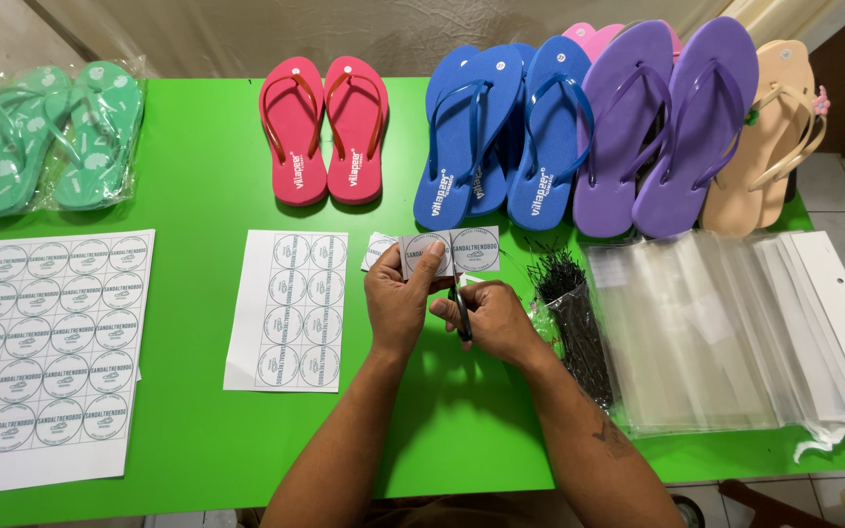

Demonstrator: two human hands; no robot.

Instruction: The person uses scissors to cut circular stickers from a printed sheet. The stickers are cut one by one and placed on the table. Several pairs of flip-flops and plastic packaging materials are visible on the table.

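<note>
Fingers [429, 256] pinching label strip [450, 251], long axis left-right, scissors [463, 315] upright

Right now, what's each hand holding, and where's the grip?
Left hand pinches a strip of round paper labels at its left end, thumb on the front. Right hand grips black scissors by the handles; blades meet the strip's lower edge.

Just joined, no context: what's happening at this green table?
A person is cutting a strip of round labels: the left hand holds the strip up while the right hand works black scissors at its lower edge. Two label sheets lie on the table to the left. Flip-flops in several colours line the far edge, with clear bags and a bundle of black ties to the right.
</note>
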